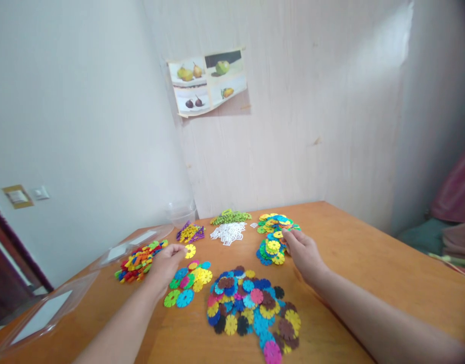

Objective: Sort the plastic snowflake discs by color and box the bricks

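Observation:
My left hand pinches a yellow notched plastic disc by its edge, above a small pile of mixed discs in blue, green, yellow and pink. On the right, my right hand is at the side of another pile of discs, mostly blue, green and yellow. Its fingers are closed together at the pile; whatever lies between the fingertips is hidden or blends with the discs. A large heap of discs in blue, brown, black, yellow and pink spreads between my forearms.
Farther back on the wooden table lie white pieces, green pieces and purple-and-yellow pieces. A colourful heap of small pieces sits left. Clear plastic bags and a transparent tub line the left side.

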Demonstrator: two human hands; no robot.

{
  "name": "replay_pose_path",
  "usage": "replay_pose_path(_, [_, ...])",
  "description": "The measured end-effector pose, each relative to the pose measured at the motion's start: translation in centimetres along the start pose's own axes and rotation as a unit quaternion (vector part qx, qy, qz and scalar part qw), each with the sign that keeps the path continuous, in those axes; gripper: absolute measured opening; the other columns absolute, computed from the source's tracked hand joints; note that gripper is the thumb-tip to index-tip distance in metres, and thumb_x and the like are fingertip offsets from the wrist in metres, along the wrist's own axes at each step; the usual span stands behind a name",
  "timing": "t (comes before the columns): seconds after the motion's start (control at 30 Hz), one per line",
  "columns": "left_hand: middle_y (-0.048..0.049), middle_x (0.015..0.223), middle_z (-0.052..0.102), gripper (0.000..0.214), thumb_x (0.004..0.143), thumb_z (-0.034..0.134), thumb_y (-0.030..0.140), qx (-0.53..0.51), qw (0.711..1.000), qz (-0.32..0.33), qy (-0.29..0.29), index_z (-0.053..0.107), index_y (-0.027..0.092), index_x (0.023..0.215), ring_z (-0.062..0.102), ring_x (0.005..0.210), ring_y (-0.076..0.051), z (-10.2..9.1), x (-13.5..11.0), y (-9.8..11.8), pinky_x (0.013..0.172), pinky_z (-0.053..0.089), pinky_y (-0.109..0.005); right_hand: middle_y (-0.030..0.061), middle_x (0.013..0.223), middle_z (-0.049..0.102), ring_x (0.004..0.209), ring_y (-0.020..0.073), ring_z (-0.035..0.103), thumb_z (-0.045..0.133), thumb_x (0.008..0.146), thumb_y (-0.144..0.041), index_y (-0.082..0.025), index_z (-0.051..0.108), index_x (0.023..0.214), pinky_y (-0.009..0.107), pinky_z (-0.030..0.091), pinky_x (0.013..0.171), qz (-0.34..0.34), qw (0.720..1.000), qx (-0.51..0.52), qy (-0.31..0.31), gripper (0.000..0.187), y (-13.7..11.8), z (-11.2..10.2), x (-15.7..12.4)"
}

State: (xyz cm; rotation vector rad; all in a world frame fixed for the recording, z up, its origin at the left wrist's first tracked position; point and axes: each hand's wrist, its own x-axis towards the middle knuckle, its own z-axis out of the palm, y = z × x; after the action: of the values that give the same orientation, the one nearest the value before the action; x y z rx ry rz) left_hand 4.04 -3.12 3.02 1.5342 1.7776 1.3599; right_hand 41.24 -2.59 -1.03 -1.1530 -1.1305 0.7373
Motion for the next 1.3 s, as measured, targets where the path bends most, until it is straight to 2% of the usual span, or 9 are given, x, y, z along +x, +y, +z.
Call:
replay_pose_path(0.13, [-0.0027, 0.079, 0.071, 0.029, 0.067, 0.069, 0.041, -0.026, 0.997, 0.000, -0.077, 0.069, 0.016, 0.082, 0.062, 0.077, -0.019, 5.1, -0.3, 4.0, 0.070, 0.045, -0.028, -0.0052, 0.054, 0.039, 0.053, 0.0123, 0.035, 0.054, 0.081, -0.063, -0.020, 0.054, 0.067, 0.025, 0.027, 0.051, 0.014, 0.999, 0.030, 0.034, 0.045, -0.3, 0.0, 0.0])
replay_pose_path(0.27, [0.0019, 0.065, 0.062, 0.016, 0.066, 0.065, 0.026, -0.052, 0.985, -0.004, -0.164, 0.066, 0.016, 0.079, 0.053, 0.062, -0.012, 11.2, -1.2, 7.0, 0.064, 0.040, -0.024, -0.0052, 0.054, 0.041, 0.053, 0.0119, 0.036, 0.059, 0.080, -0.060, -0.019, 0.056, 0.064, 0.025, 0.027, 0.051, 0.006, 0.998, 0.053, 0.034, 0.044, -0.5, 0.0, -0.1])
replay_pose_path(0.4, [0.0011, 0.067, 0.062, 0.012, 0.066, 0.065, 0.018, -0.059, 0.980, 0.003, -0.189, 0.066, 0.015, 0.078, 0.051, 0.062, -0.011, 16.5, -1.9, 8.6, 0.061, 0.039, -0.023, -0.0044, 0.054, 0.042, 0.054, 0.0124, 0.038, 0.059, 0.080, -0.058, -0.019, 0.057, 0.063, 0.025, 0.028, 0.051, 0.007, 0.998, 0.050, 0.039, 0.043, -0.5, -0.1, 0.0])
replay_pose_path(0.53, [0.0005, 0.067, 0.061, 0.013, 0.066, 0.063, 0.013, -0.061, 0.978, -0.001, -0.201, 0.065, 0.016, 0.079, 0.053, 0.063, -0.012, 19.9, -2.0, 9.5, 0.060, 0.040, -0.023, -0.0037, 0.054, 0.044, 0.054, 0.0127, 0.039, 0.057, 0.081, -0.058, -0.019, 0.056, 0.062, 0.026, 0.029, 0.051, 0.007, 0.998, 0.049, 0.044, 0.043, -0.5, 0.0, 0.1])
replay_pose_path(0.67, [-0.0004, 0.067, 0.063, 0.011, 0.066, 0.064, 0.014, -0.059, 0.978, 0.002, -0.201, 0.066, 0.017, 0.076, 0.054, 0.065, -0.013, 21.4, -2.0, 9.6, 0.061, 0.041, -0.023, -0.0040, 0.055, 0.044, 0.054, 0.0128, 0.039, 0.055, 0.083, -0.058, -0.020, 0.056, 0.064, 0.025, 0.030, 0.051, 0.006, 0.998, 0.054, 0.030, 0.043, -0.3, 0.0, 0.2])
replay_pose_path(0.83, [0.0002, 0.065, 0.062, 0.010, 0.066, 0.062, 0.014, -0.051, 0.982, 0.007, -0.183, 0.065, 0.017, 0.074, 0.054, 0.065, -0.013, 21.4, -1.7, 8.6, 0.062, 0.041, -0.023, -0.0041, 0.054, 0.044, 0.053, 0.0128, 0.038, 0.054, 0.083, -0.058, -0.020, 0.055, 0.065, 0.026, 0.029, 0.050, 0.004, 0.998, 0.049, 0.025, 0.043, 0.0, -0.1, 0.3])
replay_pose_path(0.97, [0.0009, 0.067, 0.062, 0.009, 0.066, 0.062, 0.019, -0.047, 0.984, 0.014, -0.170, 0.064, 0.018, 0.075, 0.054, 0.065, -0.013, 19.4, -1.2, 7.7, 0.063, 0.041, -0.024, -0.0049, 0.053, 0.042, 0.053, 0.0128, 0.037, 0.053, 0.084, -0.059, -0.020, 0.054, 0.065, 0.026, 0.029, 0.051, 0.007, 0.999, 0.039, 0.005, 0.043, 0.4, 0.1, 0.2])
replay_pose_path(1.1, [0.0016, 0.070, 0.062, 0.013, 0.067, 0.062, 0.027, -0.037, 0.987, 0.022, -0.156, 0.064, 0.018, 0.076, 0.055, 0.069, -0.014, 15.2, -0.2, 6.5, 0.067, 0.042, -0.024, -0.0045, 0.055, 0.043, 0.055, 0.0137, 0.039, 0.051, 0.085, -0.060, -0.020, 0.054, 0.068, 0.026, 0.031, 0.053, -0.013, 1.000, -0.005, -0.016, 0.044, 0.7, 0.2, -0.1])
replay_pose_path(1.3, [0.0008, 0.070, 0.062, 0.014, 0.066, 0.059, 0.028, 0.038, 0.996, -0.003, -0.081, 0.063, 0.018, 0.074, 0.056, 0.072, -0.016, 6.4, 2.0, 3.1, 0.069, 0.041, -0.025, -0.0044, 0.056, 0.041, 0.056, 0.0133, 0.038, 0.047, 0.089, -0.058, -0.020, 0.052, 0.065, 0.027, 0.030, 0.055, -0.042, 0.991, -0.099, -0.085, 0.045, 0.7, 0.5, -0.9])
